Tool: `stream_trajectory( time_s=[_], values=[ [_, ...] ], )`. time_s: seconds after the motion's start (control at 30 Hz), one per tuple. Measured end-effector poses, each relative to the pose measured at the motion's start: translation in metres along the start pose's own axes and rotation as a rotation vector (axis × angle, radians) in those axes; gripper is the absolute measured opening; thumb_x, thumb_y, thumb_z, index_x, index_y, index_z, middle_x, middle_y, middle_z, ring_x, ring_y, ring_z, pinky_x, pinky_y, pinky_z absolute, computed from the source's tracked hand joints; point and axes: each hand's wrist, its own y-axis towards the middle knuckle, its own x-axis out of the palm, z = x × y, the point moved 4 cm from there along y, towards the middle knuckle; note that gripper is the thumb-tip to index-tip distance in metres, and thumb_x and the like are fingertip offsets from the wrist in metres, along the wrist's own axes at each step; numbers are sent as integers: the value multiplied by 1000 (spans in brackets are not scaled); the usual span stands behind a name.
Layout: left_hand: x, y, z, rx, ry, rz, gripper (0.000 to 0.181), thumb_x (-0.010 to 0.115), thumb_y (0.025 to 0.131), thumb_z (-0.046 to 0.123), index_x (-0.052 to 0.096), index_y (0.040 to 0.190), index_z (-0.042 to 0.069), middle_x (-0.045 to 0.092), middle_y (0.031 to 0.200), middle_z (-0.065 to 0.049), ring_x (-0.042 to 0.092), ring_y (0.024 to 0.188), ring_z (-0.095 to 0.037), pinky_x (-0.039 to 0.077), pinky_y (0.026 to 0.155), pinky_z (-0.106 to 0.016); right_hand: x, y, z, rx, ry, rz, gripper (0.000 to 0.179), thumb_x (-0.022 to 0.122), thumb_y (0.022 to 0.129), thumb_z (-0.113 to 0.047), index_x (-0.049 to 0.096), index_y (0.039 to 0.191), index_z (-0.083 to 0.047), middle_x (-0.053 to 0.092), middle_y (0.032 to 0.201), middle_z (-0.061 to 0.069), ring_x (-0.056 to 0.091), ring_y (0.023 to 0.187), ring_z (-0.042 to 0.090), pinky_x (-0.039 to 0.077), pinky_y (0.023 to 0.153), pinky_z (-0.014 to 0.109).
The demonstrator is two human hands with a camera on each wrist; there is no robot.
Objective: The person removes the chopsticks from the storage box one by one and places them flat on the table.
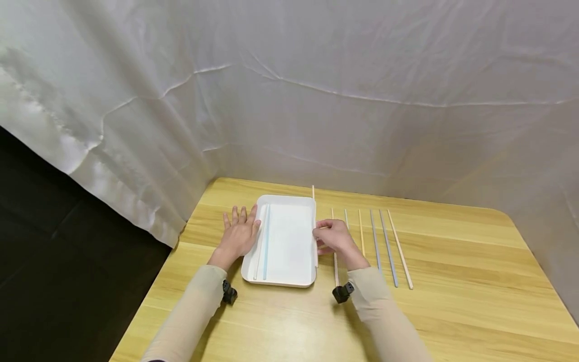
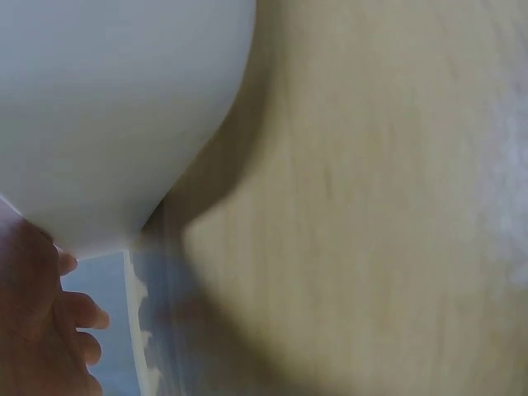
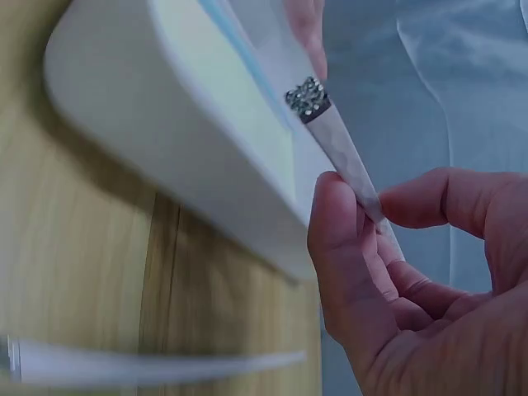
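Note:
A white rectangular tray (image 1: 289,284) stands on the table with a pale whitish chopstick (image 1: 259,251) and a light blue chopstick (image 1: 267,241) lying lengthwise along its left side. My left hand (image 1: 239,236) rests at the tray's left rim, fingers spread and straight. At the opposite rim, my right hand (image 1: 333,236) pinches a pale pinkish chopstick (image 3: 342,153) between thumb and fingers. That chopstick has a glittery silver band and runs along the right rim in the head view, its far end reaching past the tray's back corner.
Right of the tray lie several chopsticks side by side: pale pink (image 1: 336,271), yellow (image 1: 361,231), blue (image 1: 375,236), another blue (image 1: 389,249) and pale cream (image 1: 400,249). A grey curtain (image 1: 316,141) hangs behind the wooden table (image 1: 475,281).

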Motion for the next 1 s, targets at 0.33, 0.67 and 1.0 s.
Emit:
stream_trajectory(
  time_s=[0.33, 0.67, 1.0],
  values=[
    [1, 1, -1, 3, -26, -20, 63, 19, 116, 45, 13, 171, 16, 20, 170, -33, 5, 160, -55, -4, 126, -74, -43, -8, 15, 12, -2, 42, 48, 62, 90, -5, 60, 138, 4, 67, 99, 11, 65, 71, 16, 62, 62, 31],
    [0, -1, -1, 3, -42, -14, 62, 21, 116, 44, 13, 171, 16, 21, 170, -34, 8, 160, -56, -3, 125, -76, -78, -15, 30, 7, -67, 74, 50, 60, 93, -9, 58, 141, 4, 67, 102, 11, 67, 76, 16, 63, 65, 31],
    [1, -1, -2, 4, -32, -5, 62, 20, 116, 44, 14, 171, 17, 22, 169, -34, 10, 159, -57, 1, 125, -77, -118, -22, 50, 31, -76, 103, 57, 62, 92, -9, 52, 146, 7, 68, 91, 6, 66, 71, 13, 64, 66, 32]
  ],
)
